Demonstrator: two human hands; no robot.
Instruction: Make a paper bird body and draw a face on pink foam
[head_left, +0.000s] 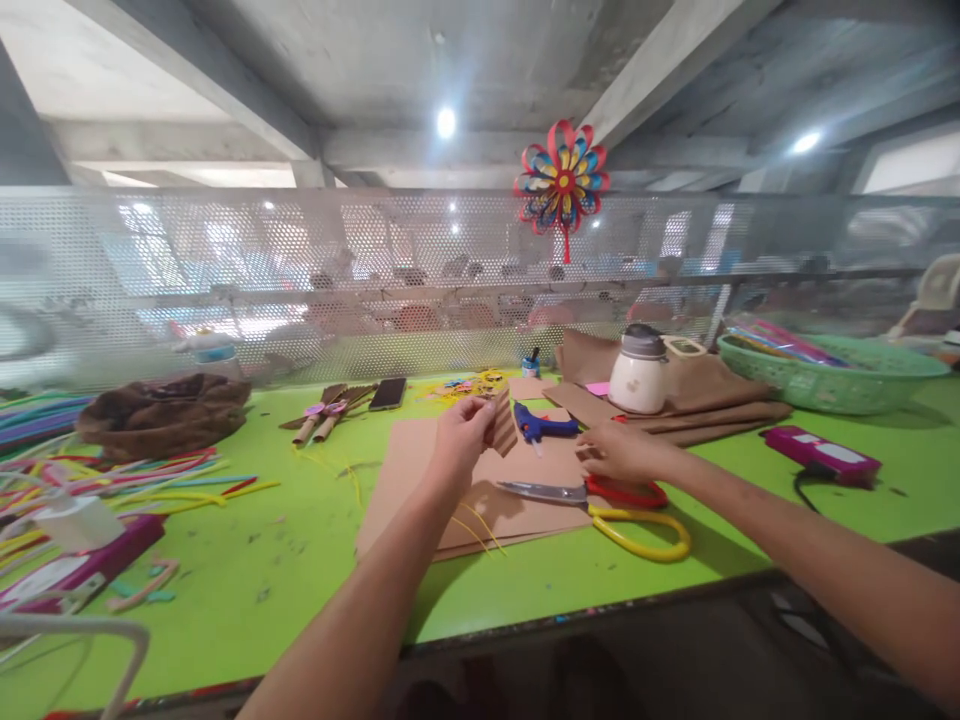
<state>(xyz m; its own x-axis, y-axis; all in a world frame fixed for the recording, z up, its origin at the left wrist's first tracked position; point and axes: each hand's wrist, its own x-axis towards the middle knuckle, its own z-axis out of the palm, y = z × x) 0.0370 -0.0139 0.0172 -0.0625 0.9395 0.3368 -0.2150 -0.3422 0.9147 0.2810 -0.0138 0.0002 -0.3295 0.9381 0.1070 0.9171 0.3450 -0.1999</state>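
**Pinching a ribbed brown piece (504, 424) on the left, loosely curled near the scissors (551, 492) on the right**

Pinches the upright ribbed brown piece between thumb and fingers of the left hand (463, 430), above the brown sheets (409, 480). Curls the fingers of the right hand (619, 452) loosely, apart from one another, just beyond the red handle; cannot tell whether touching it.

Directions as on a clock face centred on the brown sheets, with 12 at the far side of the green desk (247, 560). At 3 o'clock, the scissors, partly on the sheets, blades toward 9, with one red and one yellow handle loop. At 1, a blue glue gun (546, 426) on the sheets. Near 12, a small blue pot (531, 367) and, just to its left, a scatter of yellow bits (469, 385).

At 2, a white jar (637, 382) with a grey lid, beside folded brown material (720, 405). Farther out, between 2 and 3, a green basket (847, 385); at 3, a magenta box (821, 456) with a dark cord.

At 10, a dark phone (388, 393); between 9 and 10, two brown rolled pieces (322, 418), then a bunched brown cloth (165, 415). At 9, loose coloured strips (202, 490). Above, between 12 and 1, a petalled ornament (564, 182) in front of a perforated screen (420, 250).
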